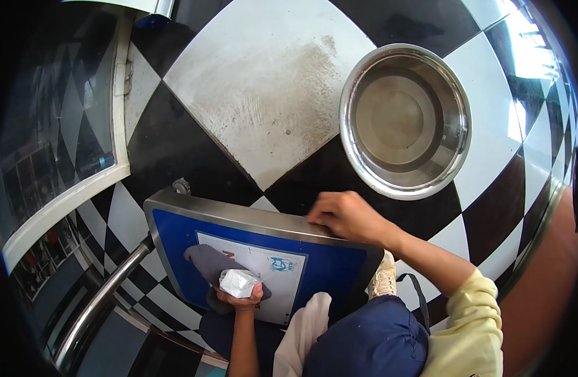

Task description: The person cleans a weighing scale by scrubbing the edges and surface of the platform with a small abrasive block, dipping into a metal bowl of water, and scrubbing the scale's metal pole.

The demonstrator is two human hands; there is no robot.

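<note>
1. Checkered black-and-white floor (pixel 238 88) behind; a metal basin (pixel 449 135) of cloudy water (pixel 389 119) at upper right.
2. Blue board (pixel 330 270) tilts across lower centre.
3. Left hand (pixel 242 303), lower centre, closes around a silver lump (pixel 238 283), gray cloth (pixel 207 262) beside it.
4. Right hand (pixel 348 213), centre, touches the board's top edge, fingers curled; cannot tell whether they pinch it.
</note>
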